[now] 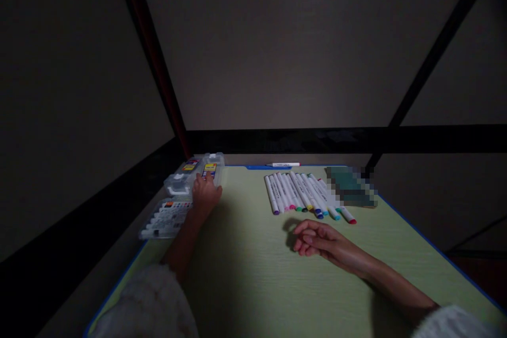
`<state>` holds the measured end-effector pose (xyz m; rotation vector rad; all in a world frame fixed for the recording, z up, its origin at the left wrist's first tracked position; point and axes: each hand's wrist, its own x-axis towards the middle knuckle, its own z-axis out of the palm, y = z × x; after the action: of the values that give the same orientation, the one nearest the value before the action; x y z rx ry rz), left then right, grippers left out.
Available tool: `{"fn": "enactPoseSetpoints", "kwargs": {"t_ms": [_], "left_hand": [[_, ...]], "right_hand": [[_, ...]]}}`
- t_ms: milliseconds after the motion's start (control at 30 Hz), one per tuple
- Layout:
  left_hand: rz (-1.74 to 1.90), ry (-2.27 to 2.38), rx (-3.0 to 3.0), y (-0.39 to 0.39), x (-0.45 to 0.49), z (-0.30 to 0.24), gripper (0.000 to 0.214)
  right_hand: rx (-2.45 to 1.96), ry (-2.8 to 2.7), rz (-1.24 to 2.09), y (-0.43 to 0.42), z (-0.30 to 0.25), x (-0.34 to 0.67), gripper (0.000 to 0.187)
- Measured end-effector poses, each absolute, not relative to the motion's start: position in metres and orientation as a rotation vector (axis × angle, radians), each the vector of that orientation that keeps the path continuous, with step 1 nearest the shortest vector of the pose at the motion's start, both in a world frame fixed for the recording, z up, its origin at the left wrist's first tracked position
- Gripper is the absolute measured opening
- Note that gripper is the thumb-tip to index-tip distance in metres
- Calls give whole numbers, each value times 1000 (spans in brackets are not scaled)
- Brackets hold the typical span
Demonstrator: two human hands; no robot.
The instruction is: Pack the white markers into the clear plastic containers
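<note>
Head view. Pale green table [245, 274] fills the lower middle of the frame; dim light, dark walls behind

Left hand [206, 193]: left of centre, fingers down on the clear box [182, 182], over or beside its yellow label. Fingertips partly hidden; cannot tell whether they grip or merely rest there

Right hand [322, 240]: right of centre, below the loose markers [293, 193], fingers loosely curled, nothing seen in them, not touching the row

Loose markers: middle right, side by side, coloured ends towards the lower edge. Left part neat and close; right part slants outward, a red-ended one poking lowest. Another marker [285, 164] lies crosswise at the table's far edge, apart from the rest

Marker case [164, 222]: lower left of the clear box, clear plastic, white markers lined up inside. Green book-like thing, blurred out [352, 185], beside the row's right end

Progress, by judgement: part-way. One set sits cased, another lies laid out and uncased; right end remains uneven, far-edge marker remains separate
</note>
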<state>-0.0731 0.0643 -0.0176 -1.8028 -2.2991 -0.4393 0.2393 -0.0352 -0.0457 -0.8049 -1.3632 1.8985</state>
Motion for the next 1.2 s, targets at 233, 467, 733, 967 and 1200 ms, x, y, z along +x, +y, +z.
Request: {"fn": "enactPoseSetpoints", "kwargs": {"t_ms": [233,467,733,967,1200], "left_hand": [[-517,-2359,-1807,65,-79,-17,65],[-478,-2420,-1810,60,-77,-11,65],[-494,-2297,-1820,54,-64,-4,63],[-814,-1964,-1957,46,-43,-5,60],[-1181,-1334,-2240,24,-9,-4,62]], "right_hand": [[-817,-1356,1898,-35,-45,239,24],[-802,-1363,1893,-34,-49,240,23],[-790,-1379,1893,-35,-47,238,21],[-768,-1363,1892,-34,-47,238,19],[-770,-1167,1779,-33,-41,239,23]]}}
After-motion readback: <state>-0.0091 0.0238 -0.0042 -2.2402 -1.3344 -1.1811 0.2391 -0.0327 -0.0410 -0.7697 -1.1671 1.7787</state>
